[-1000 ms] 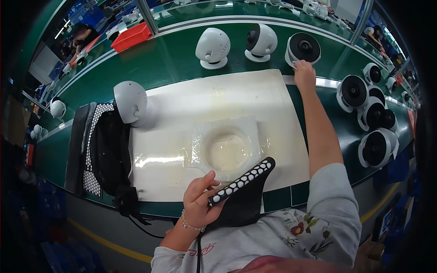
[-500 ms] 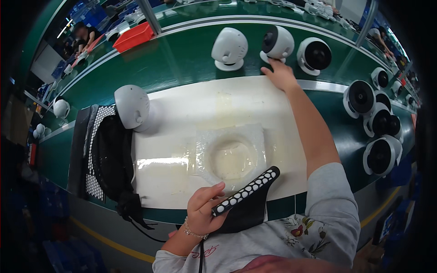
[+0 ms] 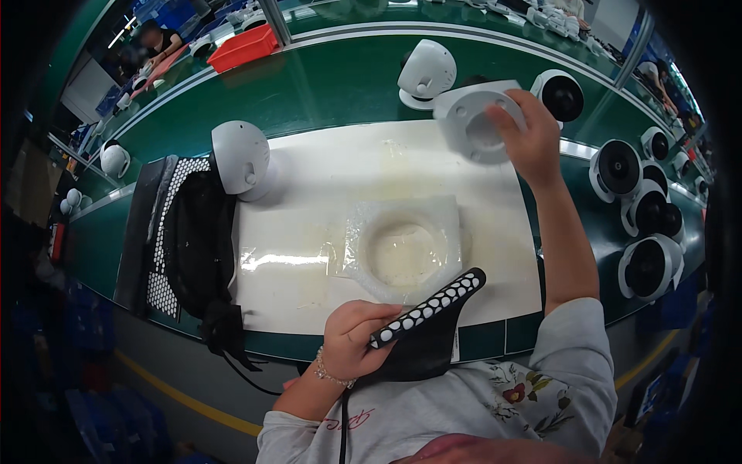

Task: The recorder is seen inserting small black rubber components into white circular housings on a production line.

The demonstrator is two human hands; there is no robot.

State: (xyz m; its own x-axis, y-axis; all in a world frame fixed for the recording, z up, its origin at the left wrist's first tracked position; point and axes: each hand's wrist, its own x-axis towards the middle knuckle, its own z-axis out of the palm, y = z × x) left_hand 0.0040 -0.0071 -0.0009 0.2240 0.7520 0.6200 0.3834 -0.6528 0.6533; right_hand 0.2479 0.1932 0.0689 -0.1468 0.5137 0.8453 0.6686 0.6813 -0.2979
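Observation:
My right hand [image 3: 533, 139] is closed round the base of a white dome-shaped camera [image 3: 457, 116], held tilted above the far right of the white mat, its round footed underside facing me. The device is slightly blurred. My left hand [image 3: 357, 338] is closed at the lower end of a black strip with white dots [image 3: 427, 309], by the mat's front edge. A black sheet [image 3: 421, 352] hangs below that strip. Between the hands lies a translucent white foam block [image 3: 448, 224] with a round hollow, taped to the white mat [image 3: 309, 201].
Another white camera [image 3: 238, 157] stands at left beside a black honeycomb-patterned bag-like thing [image 3: 193, 247]. Two more, a white camera [image 3: 427, 71] and a black-faced camera [image 3: 560, 97], stand behind. Several crowd the right. A red tray [image 3: 243, 48] sits far back; people work beyond.
My right hand has taken hold of the middle camera at the back, lifted it and tipped it toward me. My left hand stays on the dotted strip. The view has shifted slightly.

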